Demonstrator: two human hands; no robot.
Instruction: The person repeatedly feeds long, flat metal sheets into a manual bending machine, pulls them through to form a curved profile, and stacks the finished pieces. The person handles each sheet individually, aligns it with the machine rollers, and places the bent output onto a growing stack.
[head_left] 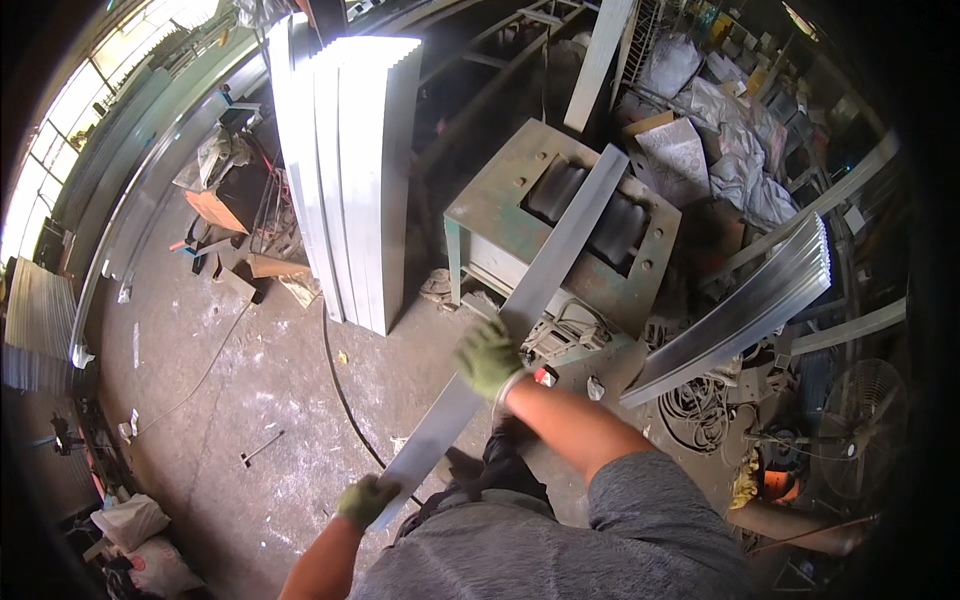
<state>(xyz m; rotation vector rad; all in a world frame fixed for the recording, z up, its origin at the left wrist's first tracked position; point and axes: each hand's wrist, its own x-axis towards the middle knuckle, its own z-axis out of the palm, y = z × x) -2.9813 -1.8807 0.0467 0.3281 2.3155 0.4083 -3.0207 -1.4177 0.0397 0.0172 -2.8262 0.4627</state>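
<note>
A long flat silver metal bar (432, 440) slants up and away from me. Its far end lies over a worn, green-edged machine (490, 195), across the opening with dark rollers (617, 232). My left hand (367, 500), in a green work glove, is closed around the near end of the bar. Farther up, my gloved right hand (487, 358) lies across the bar just before the machine; its fingers are smeared by motion, so their grip does not show clearly.
Tall bright metal profiles (345, 180) stand upright left of the machine. Another stack of metal profiles (740, 310) leans at the right, near coiled cable (693, 412) and a fan (860, 425). A black hose (340, 385) crosses the floor beside a small T-shaped tool (262, 449).
</note>
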